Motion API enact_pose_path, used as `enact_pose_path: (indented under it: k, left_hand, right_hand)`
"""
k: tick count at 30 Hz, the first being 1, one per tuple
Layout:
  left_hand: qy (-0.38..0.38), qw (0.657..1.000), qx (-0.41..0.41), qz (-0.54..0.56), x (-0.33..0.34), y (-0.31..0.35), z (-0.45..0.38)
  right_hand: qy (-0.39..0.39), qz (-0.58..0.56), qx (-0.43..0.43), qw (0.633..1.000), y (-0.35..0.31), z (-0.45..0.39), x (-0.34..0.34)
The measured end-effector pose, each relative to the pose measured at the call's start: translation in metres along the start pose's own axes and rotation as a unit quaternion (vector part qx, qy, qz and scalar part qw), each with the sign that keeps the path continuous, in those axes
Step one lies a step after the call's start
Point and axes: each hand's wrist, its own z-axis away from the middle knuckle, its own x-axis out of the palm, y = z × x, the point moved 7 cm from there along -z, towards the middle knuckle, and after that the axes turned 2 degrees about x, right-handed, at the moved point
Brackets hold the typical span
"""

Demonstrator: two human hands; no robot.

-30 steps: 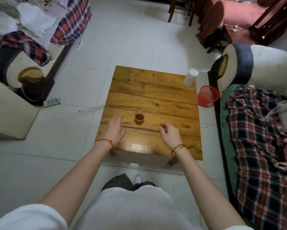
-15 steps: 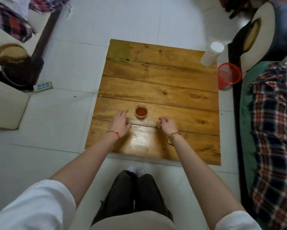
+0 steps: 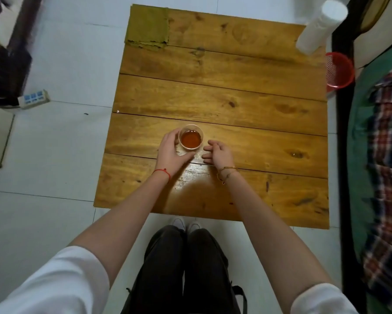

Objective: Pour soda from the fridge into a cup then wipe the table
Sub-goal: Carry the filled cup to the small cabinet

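Left hand [image 3: 171,150] has moved in since half a second ago and now curls round the cup [image 3: 190,139], mid-table [image 3: 224,98] toward the near edge. Right hand [image 3: 218,152] hovers beside, loosely curled, holding nothing. Soda poured; wiping outstanding.

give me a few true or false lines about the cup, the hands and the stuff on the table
1. The cup holds a reddish-brown drink. True.
2. The left hand curls round the cup. True.
3. The right hand grips the cup too. False: it lies beside the cup, apart from it, holding nothing.
4. A green cloth lies at the table's far left corner. True.
5. The white roll stands right beside the cup. False: it is at the far right corner, well away from the cup.
6. The red basket sits on the table. False: it is on the floor off the table's right edge.
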Motion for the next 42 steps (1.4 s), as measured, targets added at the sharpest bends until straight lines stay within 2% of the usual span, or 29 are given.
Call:
enact_pose_path:
  k: [5,17,23,31,42]
  left_hand:
    - [0.026,0.997,0.026,0.073,0.007,-0.001,-0.005]
    - [0.02,0.993,0.02,0.111,-0.023,0.027,0.02]
    - [0.022,0.991,0.042,0.123,-0.068,0.077,0.059]
    - [0.02,0.993,0.072,0.094,-0.138,0.142,0.134]
    - [0.017,0.992,0.099,0.073,-0.177,0.172,0.24]
  right_hand:
    - [-0.011,0.006,-0.023,1.0,-0.003,-0.011,0.015]
    - [-0.027,0.026,-0.008,0.999,-0.014,0.027,0.012]
    - [-0.037,0.027,-0.007,0.999,-0.05,0.095,0.001]
    - [-0.107,0.01,0.003,0.994,-0.091,0.213,-0.009]
    - [-0.141,0.054,-0.026,0.988,-0.086,0.331,-0.025]
